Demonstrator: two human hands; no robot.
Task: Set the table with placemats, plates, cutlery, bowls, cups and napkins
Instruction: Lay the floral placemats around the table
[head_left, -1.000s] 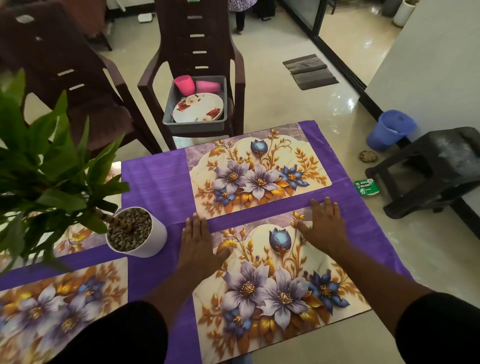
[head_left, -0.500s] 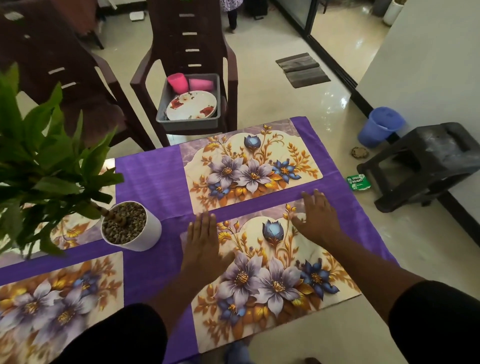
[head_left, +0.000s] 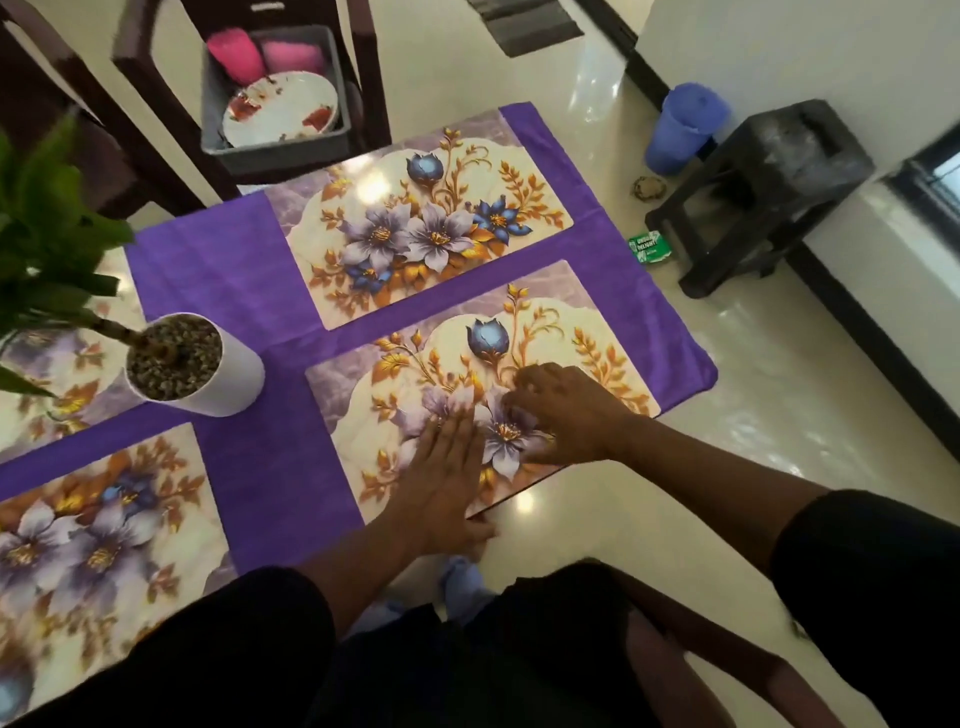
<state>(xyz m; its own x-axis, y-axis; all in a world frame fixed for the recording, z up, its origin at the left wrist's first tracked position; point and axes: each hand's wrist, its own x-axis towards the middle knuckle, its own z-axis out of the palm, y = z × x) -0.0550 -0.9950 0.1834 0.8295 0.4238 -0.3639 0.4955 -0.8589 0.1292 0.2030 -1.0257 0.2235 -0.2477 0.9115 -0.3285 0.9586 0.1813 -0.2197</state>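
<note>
Head view. Both hands lie on the near placemat (head_left: 415, 374), which sits on the purple cloth (head_left: 260, 291) at the table's near right corner. The left hand (head_left: 447, 478) presses flat, fingers straight and together, palm at the mat's near edge. The right hand (head_left: 561, 410) rests on the printed flowers with fingers bent at the knuckles; motion blur prevents confirming whether they pinch the mat or only press on it.

The near edge of this mat appears to run past the table edge, with glossy floor visible directly below it. Risk: any pull toward the body would likely slide the mat further off, so that a plate set on it could tip.

The far placemat (head_left: 421, 223) lies parallel to it, a strip of cloth between the two. Uneven hand pressure could skew the near mat and wrinkle the cloth.

The plant pot (head_left: 192, 364) stands just beside the near mat's left edge. A leftward shift could knock it over.

The plate (head_left: 280, 109) and pink cups (head_left: 265, 54) remain in the grey bin (head_left: 280, 150) on the chair (head_left: 156, 93) beyond the table; reaching across risks dragging the far mat.
</note>
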